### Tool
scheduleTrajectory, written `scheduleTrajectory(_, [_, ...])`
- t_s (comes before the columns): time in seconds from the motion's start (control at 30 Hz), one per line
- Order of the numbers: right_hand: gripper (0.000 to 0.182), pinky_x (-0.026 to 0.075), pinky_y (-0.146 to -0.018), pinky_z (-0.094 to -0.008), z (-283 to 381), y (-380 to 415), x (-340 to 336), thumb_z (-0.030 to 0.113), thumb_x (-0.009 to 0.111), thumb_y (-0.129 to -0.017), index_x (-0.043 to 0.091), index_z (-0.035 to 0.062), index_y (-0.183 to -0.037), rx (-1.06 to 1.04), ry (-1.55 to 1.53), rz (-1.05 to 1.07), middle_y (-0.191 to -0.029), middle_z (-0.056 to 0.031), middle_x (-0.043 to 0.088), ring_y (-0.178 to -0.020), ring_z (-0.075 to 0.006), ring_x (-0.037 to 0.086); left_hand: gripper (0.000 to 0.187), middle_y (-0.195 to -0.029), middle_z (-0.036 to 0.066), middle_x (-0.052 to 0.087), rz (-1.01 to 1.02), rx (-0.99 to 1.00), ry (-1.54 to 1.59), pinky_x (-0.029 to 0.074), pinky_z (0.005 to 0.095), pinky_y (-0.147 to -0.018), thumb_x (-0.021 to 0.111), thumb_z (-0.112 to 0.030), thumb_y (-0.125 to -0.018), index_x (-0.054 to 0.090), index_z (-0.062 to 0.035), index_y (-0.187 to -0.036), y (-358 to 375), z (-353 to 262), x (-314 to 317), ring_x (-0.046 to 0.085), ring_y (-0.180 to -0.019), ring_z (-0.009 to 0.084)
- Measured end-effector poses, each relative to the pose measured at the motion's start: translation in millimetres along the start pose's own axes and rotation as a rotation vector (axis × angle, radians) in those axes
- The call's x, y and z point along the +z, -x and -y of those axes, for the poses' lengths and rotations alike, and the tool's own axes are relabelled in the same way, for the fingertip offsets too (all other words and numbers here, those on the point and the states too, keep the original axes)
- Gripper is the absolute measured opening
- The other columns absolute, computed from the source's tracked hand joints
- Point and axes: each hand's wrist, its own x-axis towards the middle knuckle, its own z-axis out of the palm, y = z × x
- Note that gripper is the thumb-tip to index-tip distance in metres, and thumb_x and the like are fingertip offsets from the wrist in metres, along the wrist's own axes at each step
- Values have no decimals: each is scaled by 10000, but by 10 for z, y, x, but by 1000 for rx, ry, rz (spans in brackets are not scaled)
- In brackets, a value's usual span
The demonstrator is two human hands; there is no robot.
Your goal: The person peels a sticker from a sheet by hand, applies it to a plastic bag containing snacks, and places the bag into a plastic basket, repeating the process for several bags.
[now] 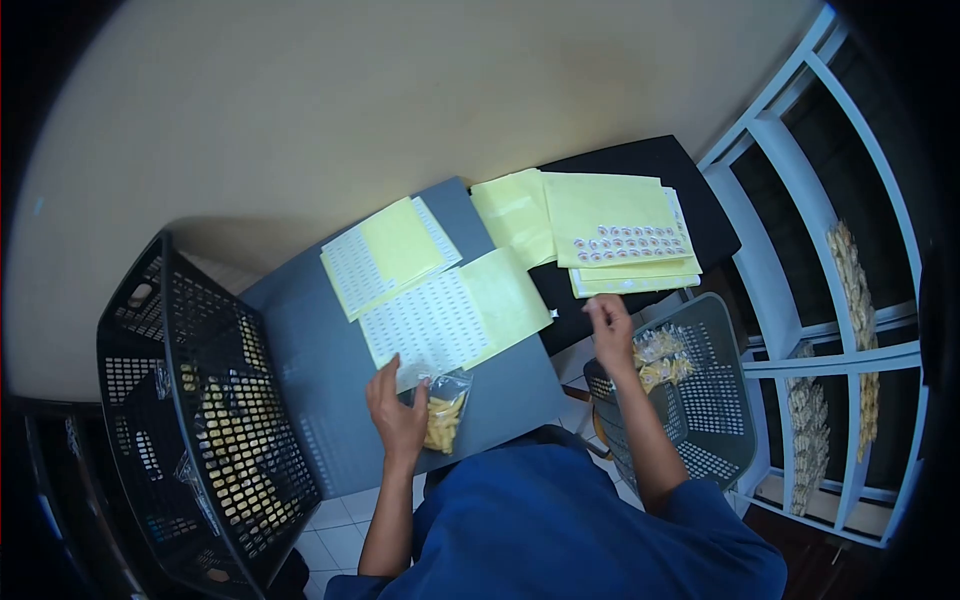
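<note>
A clear plastic bag of yellow stick-shaped pieces (443, 425) lies at the front of the grey table. My left hand (398, 415) is at its left edge, fingers apart, with the thumb against the plastic. Beneath the fingertips is a sheet of small printed stickers (425, 320), its right part bare yellow backing. My right hand (610, 332) is raised beyond the table's right side, thumb and fingertips pinched together. Whatever may be between them is too small to make out. Just behind it, a stack of yellow sticker sheets (610, 205) rests on a black surface.
On my left stands a dark tall basket (180, 330) with many filled bags inside. A grey-green basket (715, 390) at right holds several bags of yellow pieces (662, 360). More sticker sheets (385, 255) lie at the table's back. White window bars (800, 200) rise at far right.
</note>
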Motion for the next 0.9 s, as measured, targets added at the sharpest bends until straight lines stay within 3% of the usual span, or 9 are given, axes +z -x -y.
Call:
scheduleTrajectory(0.03, [192,498,-779,-304,-176,-109,-153,139,588,-1017,663,-25,-952,-13,43,-8,-892,-102,648,-840,-184,633,348,-1149,151,669,15,-74,34,504,403,-861,743,-55,-859,668,-5,-1196,-22,-111,15,629,-1050,296])
scheduleTrajectory(0.13, [159,511,-767,-305,-556,-438,-434,117,574,-1021,646,-23,-994,79,-38,2,-866,-107,661,-822,-185,649,288,-1083,133,682,147,-204,319,509,377,-823,745,-58,-859,682,-9,-1136,-204,-620,231,648,-1006,269])
scheduleTrajectory(0.2, [135,526,-754,-312,-595,-709,-501,92,601,-999,660,-19,-1045,52,12,-8,-888,-123,687,-804,-187,661,197,-980,88,691,274,-161,496,502,312,-748,727,-55,-874,696,-16,-1064,-359,-1000,596,656,-889,192])
scheduleTrajectory(0.27, [144,530,-753,-317,-646,-1033,-568,87,620,-985,670,-19,-1069,23,90,18,-911,-129,693,-808,-193,666,204,-977,95,695,423,-158,569,513,305,-752,736,-67,-869,709,-17,-1065,-543,-1362,1025,663,-872,189])
scheduleTrajectory(0.37, [160,545,-761,-355,-804,-1544,-632,70,663,-932,705,-7,-1066,-4,187,107,-966,-144,697,-840,-250,690,196,-961,121,694,485,-98,588,530,323,-726,731,-82,-873,723,-24,-1059,-816,-1763,1687,669,-850,206])
scheduleTrajectory(0.47, [161,553,-773,-382,-929,-1916,-572,67,683,-905,722,5,-1049,-39,283,229,-996,-152,698,-864,-279,701,217,-1014,192,677,550,-32,469,525,432,-889,726,-75,-839,715,-14,-1047,-1040,-1908,2307,660,-972,350])
scheduleTrajectory(0.57, [170,556,-781,-392,-993,-2024,-530,75,702,-889,729,16,-1046,-36,390,325,-996,-149,695,-866,-294,705,281,-1042,194,692,456,-13,223,539,430,-866,735,-93,-832,706,-10,-1098,-1109,-1804,2765,683,-961,337])
scheduleTrajectory(0.7, [155,554,-759,-384,-1059,-1956,-518,96,714,-881,728,25,-1018,-15,371,323,-948,-125,686,-845,-285,704,423,-1038,225,696,406,-155,50,542,443,-880,763,-114,-803,654,46,-1179,-1167,-1649,2885,685,-985,353])
scheduleTrajectory(0.9, [92,536,-684,-377,-1192,-1619,-407,107,713,-881,718,41,-946,-9,249,175,-870,-101,673,-779,-251,698,458,-886,162,717,565,-421,277,565,395,-773,795,-128,-784,647,50,-1179,-1193,-1585,2987,711,-827,290])
